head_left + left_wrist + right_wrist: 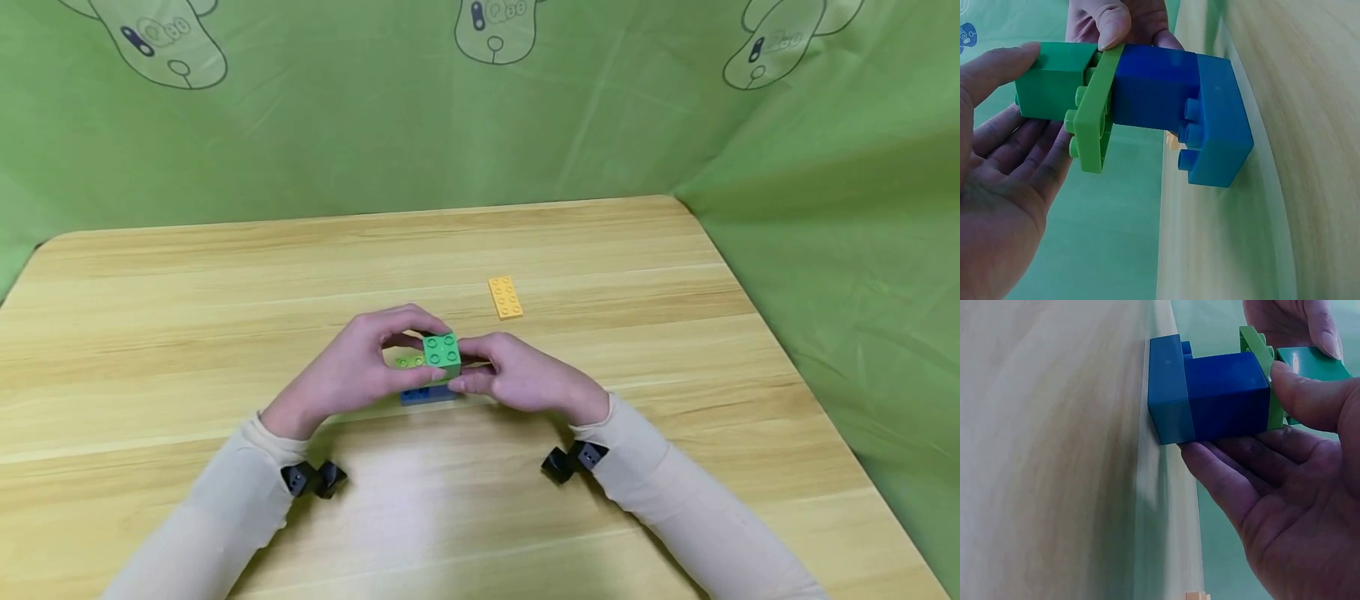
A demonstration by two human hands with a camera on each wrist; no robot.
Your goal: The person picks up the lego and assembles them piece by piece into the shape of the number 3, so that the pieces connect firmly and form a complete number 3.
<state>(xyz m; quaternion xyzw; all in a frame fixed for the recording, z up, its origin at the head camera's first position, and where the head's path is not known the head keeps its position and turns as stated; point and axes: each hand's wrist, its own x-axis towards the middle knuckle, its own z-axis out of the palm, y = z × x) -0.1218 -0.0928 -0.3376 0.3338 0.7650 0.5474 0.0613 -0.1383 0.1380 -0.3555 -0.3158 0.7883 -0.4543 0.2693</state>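
Note:
Both hands meet around a small stack of toy building bricks in the middle of the table. At the top of it, my left hand [352, 362] pinches a green two-by-two brick [441, 351] between thumb and fingers. Under that brick is a thin lime plate [1092, 119], a few of its studs showing; a slight gap shows between the two. Below come a dark blue brick [1155, 87] and a wider, lighter blue brick [1221, 122] at the bottom. My right hand [525, 372] grips the stack, its thumb at the lime plate and its fingers along the dark blue brick.
A flat yellow-orange brick [506, 297] with two rows of studs lies on the wooden table [187, 333] beyond the hands. Green cloth [360, 142] hangs behind the table and along its right side.

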